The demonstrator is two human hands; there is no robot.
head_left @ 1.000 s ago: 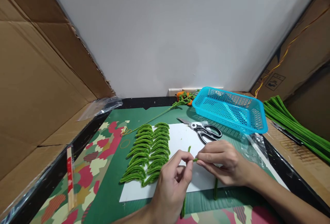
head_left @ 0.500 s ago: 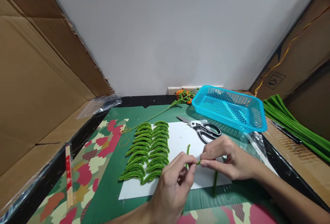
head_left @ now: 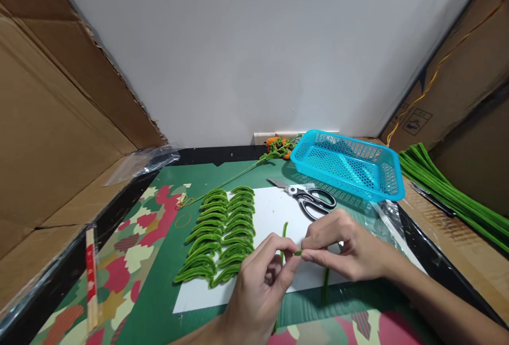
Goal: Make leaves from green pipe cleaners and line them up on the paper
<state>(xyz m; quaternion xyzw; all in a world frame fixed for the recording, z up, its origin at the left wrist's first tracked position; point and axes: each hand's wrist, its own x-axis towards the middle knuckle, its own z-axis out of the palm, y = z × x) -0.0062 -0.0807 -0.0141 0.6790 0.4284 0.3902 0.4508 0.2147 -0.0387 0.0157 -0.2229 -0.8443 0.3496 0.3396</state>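
Note:
My left hand [head_left: 260, 286] and my right hand [head_left: 345, 247] meet over the white paper [head_left: 274, 202], each closed in a pinch. Between their fingertips shows a short bit of a green pipe cleaner [head_left: 298, 253]. Green lengths also stick out above the left fingers and below the right hand; whether they are one piece is hidden. Left of the hands, several bent green pipe cleaner pieces [head_left: 207, 228] lie stacked in two columns on the paper. Scissors [head_left: 306, 195] with black and white handles rest just beyond my right hand, blades partly apart.
A blue plastic basket [head_left: 350, 170] stands at the back right, near long green pipe cleaners [head_left: 449, 191] and a black-handled tool [head_left: 433, 200]. An orange flower with a green stem [head_left: 278, 146] lies behind. Wrapped chopsticks [head_left: 91, 281] lie left. Cardboard walls [head_left: 51, 85] flank the table.
The whole view has shifted slightly, with things appearing a little further left. Both hands keep their pinch on the pipe cleaner, with only slight finger movement.

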